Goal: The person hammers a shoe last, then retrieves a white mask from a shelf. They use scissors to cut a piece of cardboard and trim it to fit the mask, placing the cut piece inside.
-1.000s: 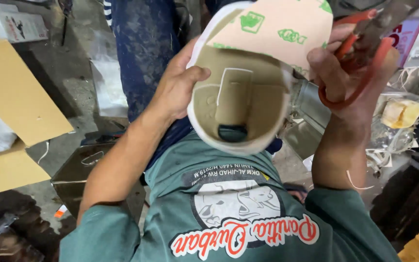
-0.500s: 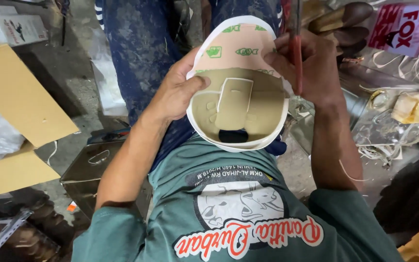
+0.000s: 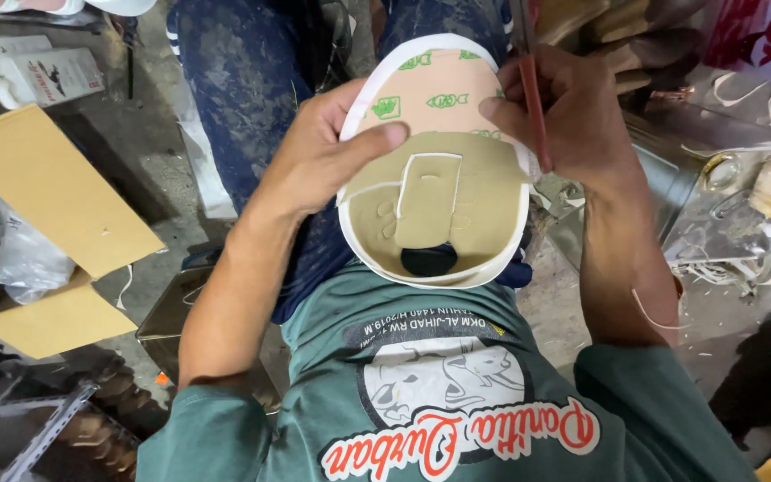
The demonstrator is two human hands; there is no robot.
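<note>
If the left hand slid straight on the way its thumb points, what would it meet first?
The left hand lies on the shoe's insole, thumb pointing toward the right hand. Going straight on, it would likely first meet that hand's fingertips holding the red-handled tool; depth unclear.

We note a grey, dusty concrete floor (image 3: 149,192) under even light, with flat brown cardboard sheets (image 3: 51,192) lying left of the hands and a shiny metal tray (image 3: 733,223) lying right of them.

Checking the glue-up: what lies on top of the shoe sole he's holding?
On the shoe sole lie a peach printed liner, an olive board with a raised strip, and the left hand's thumb. Anything beneath those layers is covered.
</note>
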